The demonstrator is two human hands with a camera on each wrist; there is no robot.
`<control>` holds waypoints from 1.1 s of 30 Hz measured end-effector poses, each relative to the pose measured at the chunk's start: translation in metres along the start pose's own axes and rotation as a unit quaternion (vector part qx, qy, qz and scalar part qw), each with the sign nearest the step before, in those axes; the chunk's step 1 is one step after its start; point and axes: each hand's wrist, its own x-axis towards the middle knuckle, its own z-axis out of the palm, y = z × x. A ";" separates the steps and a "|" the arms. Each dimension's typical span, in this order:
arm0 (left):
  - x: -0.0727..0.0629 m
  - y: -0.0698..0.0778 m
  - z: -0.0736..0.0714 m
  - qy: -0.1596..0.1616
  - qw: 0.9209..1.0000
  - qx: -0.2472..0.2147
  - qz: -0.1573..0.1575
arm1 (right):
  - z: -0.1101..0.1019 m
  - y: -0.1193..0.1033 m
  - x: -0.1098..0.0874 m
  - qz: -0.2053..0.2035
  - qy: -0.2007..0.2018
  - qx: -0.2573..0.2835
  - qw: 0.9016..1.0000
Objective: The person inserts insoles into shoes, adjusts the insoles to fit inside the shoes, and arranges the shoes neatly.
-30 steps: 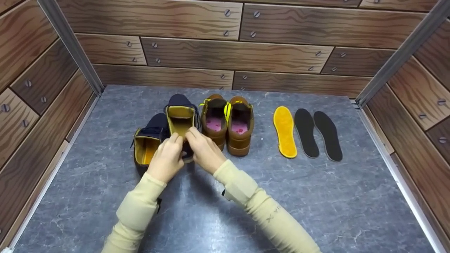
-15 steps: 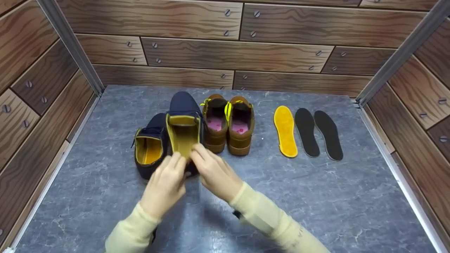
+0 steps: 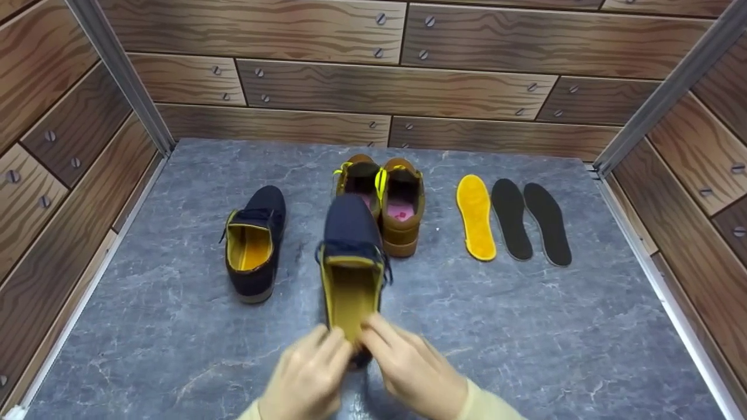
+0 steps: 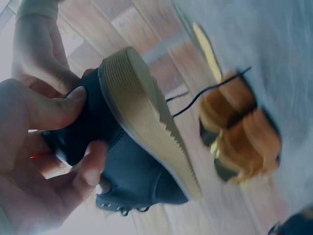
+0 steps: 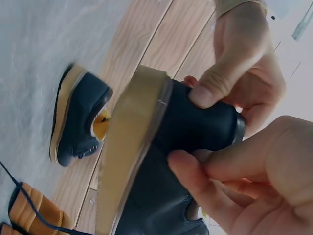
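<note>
A navy lace-up shoe with a yellow lining is held by its heel in both hands, toe pointing away. My left hand pinches the left side of the heel collar, thumb outside in the left wrist view. On the other side of the heel, my right hand pinches the collar likewise. The tan sole of this shoe shows clear of the floor in the left wrist view, a dark lace hanging loose. Its matching navy shoe, with an orange insole inside, stands on the floor to the left.
Brown shoes with yellow laces and pink insoles stand behind the held shoe, partly covered by it. To their right lie a yellow insole and two black insoles. Wood-patterned walls border the grey floor.
Both hands have lifted the navy shoe from beside its mate and brought it right and toward me. The other shoes and loose insoles stay where they were.
</note>
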 end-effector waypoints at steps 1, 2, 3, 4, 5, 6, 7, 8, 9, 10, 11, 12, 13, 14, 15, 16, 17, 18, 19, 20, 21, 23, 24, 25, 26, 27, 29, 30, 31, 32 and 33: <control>-0.003 0.004 0.003 0.005 1.000 0.004 0.010 | -0.001 -0.002 -0.006 -0.002 -0.002 0.001 1.000; -0.005 0.007 0.006 0.011 1.000 0.008 0.019 | -0.002 -0.004 -0.012 -0.003 -0.005 0.003 1.000; -0.008 0.010 0.010 0.018 0.999 0.015 0.028 | -0.002 -0.005 -0.017 -0.002 -0.010 0.006 1.000; -0.011 0.013 0.014 0.023 0.999 0.024 0.037 | -0.002 -0.006 -0.023 0.002 -0.018 0.009 1.000; -0.013 0.016 0.018 0.029 0.998 0.031 0.046 | -0.001 -0.006 -0.028 0.006 -0.026 0.011 1.000; -0.016 0.019 0.022 0.033 0.997 0.035 0.052 | -0.001 -0.007 -0.034 0.011 -0.034 0.015 0.999; -0.019 0.021 0.026 0.036 0.997 0.035 0.057 | 0.000 -0.007 -0.038 0.018 -0.042 0.019 0.999; -0.021 0.023 0.030 0.039 0.997 0.035 0.060 | 0.002 -0.007 -0.043 0.024 -0.048 0.024 0.998; -0.024 0.025 0.033 0.039 0.997 0.034 0.061 | 0.004 -0.006 -0.046 0.026 -0.051 0.023 0.998; -0.026 0.027 0.036 0.039 0.997 0.032 0.059 | 0.006 -0.005 -0.049 0.026 -0.050 0.022 0.998; -0.028 0.029 0.040 0.037 0.997 0.030 0.056 | 0.008 -0.004 -0.052 0.025 -0.048 0.020 0.998; -0.030 0.030 0.043 0.035 0.998 0.029 0.052 | 0.011 -0.003 -0.054 0.024 -0.045 0.018 0.999; -0.031 0.030 0.045 0.031 0.998 0.027 0.047 | 0.014 -0.001 -0.056 0.023 -0.041 0.018 0.999; -0.033 0.031 0.048 0.026 0.998 0.025 0.043 | 0.017 0.001 -0.058 0.020 -0.037 0.016 0.999; -0.034 0.031 0.051 0.022 0.999 0.024 0.041 | 0.019 0.003 -0.059 0.020 -0.034 0.018 0.999; -0.036 0.031 0.054 0.018 0.999 0.023 0.039 | 0.022 0.005 -0.061 0.022 -0.032 0.023 0.999; -0.037 0.031 0.056 0.012 0.999 0.020 0.036 | 0.025 0.007 -0.062 0.026 -0.031 0.031 0.999; -0.038 0.031 0.058 0.005 0.999 0.016 0.032 | 0.027 0.009 -0.064 0.030 -0.032 0.038 0.998; -0.040 0.031 0.061 0.000 1.000 0.011 0.028 | 0.030 0.011 -0.065 0.033 -0.032 0.044 0.998; -0.041 0.031 0.063 -0.005 1.000 0.008 0.025 | 0.032 0.012 -0.066 0.036 -0.032 0.048 0.998; -0.043 0.031 0.065 -0.010 1.000 0.005 0.022 | 0.034 0.014 -0.067 0.039 -0.031 0.055 0.997; -0.045 0.031 0.068 -0.016 1.000 -0.004 0.018 | 0.038 0.017 -0.069 0.039 -0.030 0.055 0.997; -0.046 0.031 0.069 -0.018 1.000 -0.008 0.018 | 0.039 0.018 -0.070 0.039 -0.030 0.054 0.997; -0.046 0.031 0.070 -0.020 1.000 -0.012 0.019 | 0.040 0.018 -0.070 0.038 -0.030 0.050 0.998; -0.046 0.031 0.071 -0.024 0.999 -0.016 0.020 | 0.040 0.019 -0.071 0.039 -0.031 0.049 0.998; -0.046 0.030 0.071 -0.028 0.999 -0.020 0.021 | 0.040 0.019 -0.071 0.042 -0.033 0.047 0.997; -0.046 0.031 0.069 -0.043 0.999 -0.026 0.020 | 0.040 0.018 -0.071 0.050 -0.041 0.043 0.997; -0.045 0.031 0.068 -0.054 0.998 -0.028 0.018 | 0.039 0.018 -0.071 0.055 -0.046 0.044 0.996; -0.045 0.031 0.066 -0.066 0.997 -0.030 0.015 | 0.038 0.017 -0.071 0.059 -0.052 0.044 0.996; -0.044 0.031 0.064 -0.079 0.996 -0.031 0.010 | 0.037 0.017 -0.070 0.063 -0.060 0.047 0.995; -0.043 0.031 0.061 -0.094 0.995 -0.032 0.005 | 0.036 0.017 -0.069 0.065 -0.067 0.051 0.994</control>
